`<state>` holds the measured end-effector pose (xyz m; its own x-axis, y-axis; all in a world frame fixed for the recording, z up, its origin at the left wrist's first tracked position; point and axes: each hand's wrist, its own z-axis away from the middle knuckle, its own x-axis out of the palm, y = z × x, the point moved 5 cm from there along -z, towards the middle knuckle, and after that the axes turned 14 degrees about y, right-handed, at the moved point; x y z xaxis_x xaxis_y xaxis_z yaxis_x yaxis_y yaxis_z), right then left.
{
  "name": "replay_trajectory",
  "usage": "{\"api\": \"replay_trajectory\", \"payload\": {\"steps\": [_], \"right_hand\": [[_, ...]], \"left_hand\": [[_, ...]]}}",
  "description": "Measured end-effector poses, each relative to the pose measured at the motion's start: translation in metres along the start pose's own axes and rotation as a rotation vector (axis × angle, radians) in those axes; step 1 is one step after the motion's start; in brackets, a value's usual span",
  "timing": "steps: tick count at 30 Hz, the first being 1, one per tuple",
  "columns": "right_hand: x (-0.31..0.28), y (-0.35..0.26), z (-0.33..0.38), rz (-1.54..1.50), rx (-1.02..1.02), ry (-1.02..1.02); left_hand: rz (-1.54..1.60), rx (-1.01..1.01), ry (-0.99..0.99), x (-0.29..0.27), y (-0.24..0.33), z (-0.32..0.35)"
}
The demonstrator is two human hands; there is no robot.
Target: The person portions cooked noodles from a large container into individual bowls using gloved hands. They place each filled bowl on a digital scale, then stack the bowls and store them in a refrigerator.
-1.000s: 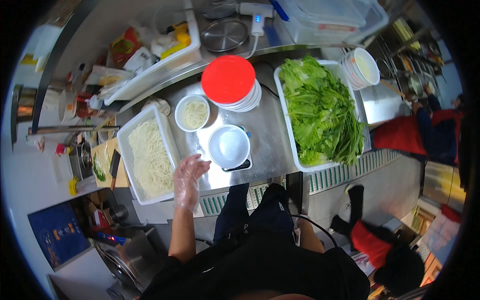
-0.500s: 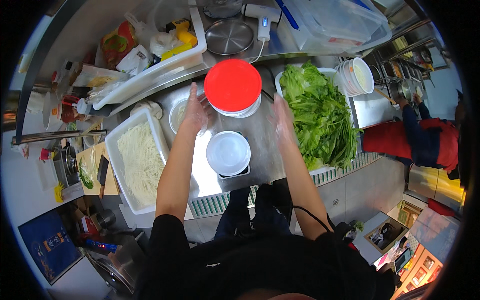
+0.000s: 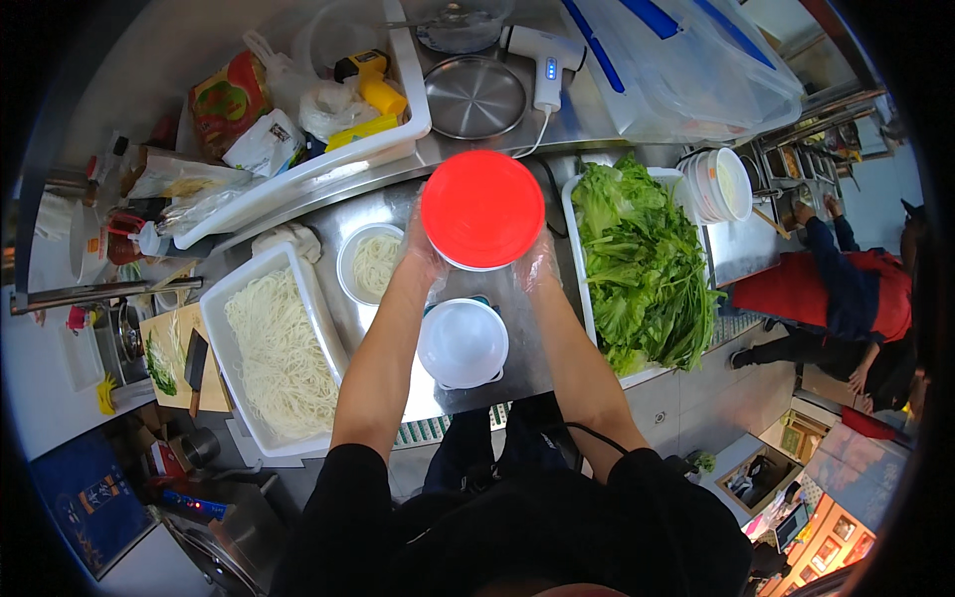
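Observation:
A round tub with a bright red lid (image 3: 482,209) stands over the steel counter, its white rim just showing below the lid. My left hand (image 3: 422,247), in a thin clear glove, presses on its left side. Against the right side is my right hand (image 3: 538,263), gloved alike; the tub hides most fingertips of both hands. Nearer me, an empty-looking white bowl (image 3: 463,343) rests on a small flat device, mostly covered. Left of my left forearm sits a white bowl of noodles (image 3: 375,265).
Left is a white tray of pale noodles (image 3: 284,358); right, a tray of leafy greens (image 3: 642,264) beside stacked white bowls (image 3: 734,184). Behind lie a round steel plate (image 3: 476,97), a corded white handheld device (image 3: 546,70) and a bin of packages (image 3: 418,114). A person in red (image 3: 796,296) works far right.
My hands, apart from the red-lidded tub before, have closed in on its two sides. The view has shifted, and the noodle bowl behind my left hand now shows fully.

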<state>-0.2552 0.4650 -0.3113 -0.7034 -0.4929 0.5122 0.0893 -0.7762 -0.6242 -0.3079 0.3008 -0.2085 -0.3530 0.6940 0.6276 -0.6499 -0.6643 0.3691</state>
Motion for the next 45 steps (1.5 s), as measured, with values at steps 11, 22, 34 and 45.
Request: {"api": "replay_trajectory", "payload": {"steps": [11,22,34,45], "right_hand": [[0.011,-0.012,0.028,-0.097,0.006,-0.055],[0.046,-0.108,0.148,0.177,0.063,0.011],[0.054,-0.128,0.338,0.409,0.144,-0.55],[-0.016,-0.04,0.467,0.731,0.492,-0.8]], "left_hand": [[-0.049,0.066,0.043,-0.001,0.008,0.024],[0.03,0.241,0.079,0.047,0.009,0.17],[0.411,0.624,0.437,-0.002,-0.073,0.407],[0.712,0.983,0.579,-0.128,-0.212,0.524]]}}
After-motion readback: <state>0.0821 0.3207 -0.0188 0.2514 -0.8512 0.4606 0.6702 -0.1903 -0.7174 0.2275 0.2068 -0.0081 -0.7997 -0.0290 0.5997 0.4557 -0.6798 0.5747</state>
